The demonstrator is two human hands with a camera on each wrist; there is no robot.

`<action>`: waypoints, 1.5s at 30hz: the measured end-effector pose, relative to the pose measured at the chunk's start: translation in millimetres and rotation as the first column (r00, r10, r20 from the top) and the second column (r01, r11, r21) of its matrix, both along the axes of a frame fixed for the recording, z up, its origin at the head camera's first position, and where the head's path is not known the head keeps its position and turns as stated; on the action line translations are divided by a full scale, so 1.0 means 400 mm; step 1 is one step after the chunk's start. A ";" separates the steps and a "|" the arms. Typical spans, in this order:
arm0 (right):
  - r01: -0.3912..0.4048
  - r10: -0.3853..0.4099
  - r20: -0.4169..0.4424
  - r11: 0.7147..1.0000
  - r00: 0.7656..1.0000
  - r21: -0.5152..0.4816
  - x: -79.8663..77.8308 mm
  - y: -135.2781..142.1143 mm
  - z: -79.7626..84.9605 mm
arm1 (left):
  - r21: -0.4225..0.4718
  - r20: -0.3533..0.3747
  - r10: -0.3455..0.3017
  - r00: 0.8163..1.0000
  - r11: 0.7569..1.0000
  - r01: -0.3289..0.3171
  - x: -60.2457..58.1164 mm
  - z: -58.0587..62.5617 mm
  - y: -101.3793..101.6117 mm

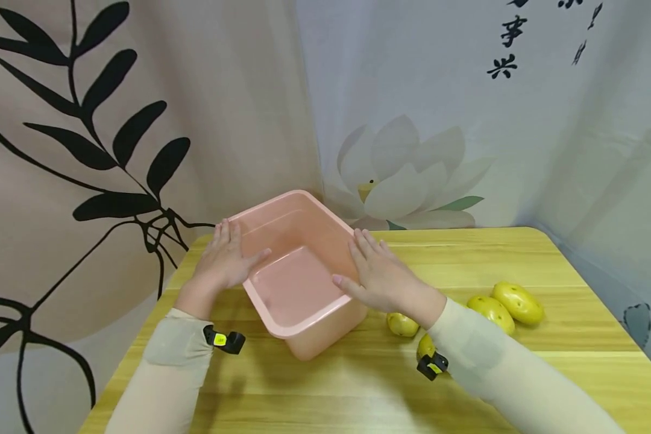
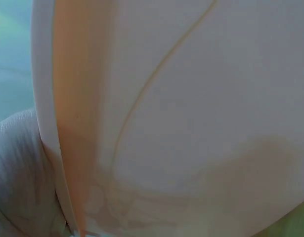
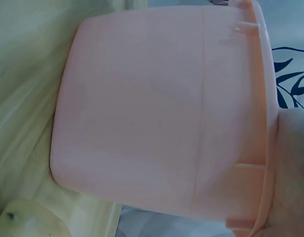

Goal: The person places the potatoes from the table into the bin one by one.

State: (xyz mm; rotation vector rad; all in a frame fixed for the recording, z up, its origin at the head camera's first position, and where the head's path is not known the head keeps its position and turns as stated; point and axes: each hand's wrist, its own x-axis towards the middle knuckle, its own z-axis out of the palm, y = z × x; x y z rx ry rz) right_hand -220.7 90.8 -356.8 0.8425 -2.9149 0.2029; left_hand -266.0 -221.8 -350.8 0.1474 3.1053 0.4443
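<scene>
A pink rectangular plastic basin (image 1: 298, 286) stands at an angle on the table, one corner toward me and nothing inside it. My left hand (image 1: 229, 258) lies over its left rim, fingers straight and thumb pointing inward above the inside. On the opposite rim rests my right hand (image 1: 382, 271), fingers also extended and the thumb over the inner edge. The left wrist view is filled by the basin's outer wall (image 2: 191, 98), with part of the left hand (image 2: 21, 173) beyond the rim. The right wrist view shows another outer side (image 3: 132, 108) of the basin.
Several yellow potatoes lie to the right: two together (image 1: 490, 312) past my right forearm, others partly hidden by that arm, such as a potato (image 1: 401, 324) beside the basin. The wooden table (image 1: 439, 259) ends at a printed curtain (image 1: 239, 120) behind. Each wrist wears a small black camera.
</scene>
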 end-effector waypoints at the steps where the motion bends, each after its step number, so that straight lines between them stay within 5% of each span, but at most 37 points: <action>1: -0.003 0.003 -0.001 1.000 1.000 -0.001 0.003 0.000 0.000 | -0.004 0.002 -0.002 1.000 1.000 0.002 0.000 0.000 -0.001; 14: -0.133 0.134 0.023 0.990 0.991 -0.040 0.067 0.045 0.018 | -0.053 0.064 0.007 0.998 0.999 -0.003 0.016 0.010 -0.026; 31: -0.331 0.328 -0.057 0.942 0.943 -0.055 0.105 0.139 0.007 | -0.100 0.035 -0.043 0.998 0.994 0.046 0.020 0.008 -0.015; 45: -0.365 0.362 -0.081 0.931 0.929 -0.025 0.136 0.174 0.004 | -0.125 0.028 -0.116 0.993 0.985 0.118 -0.005 -0.003 0.012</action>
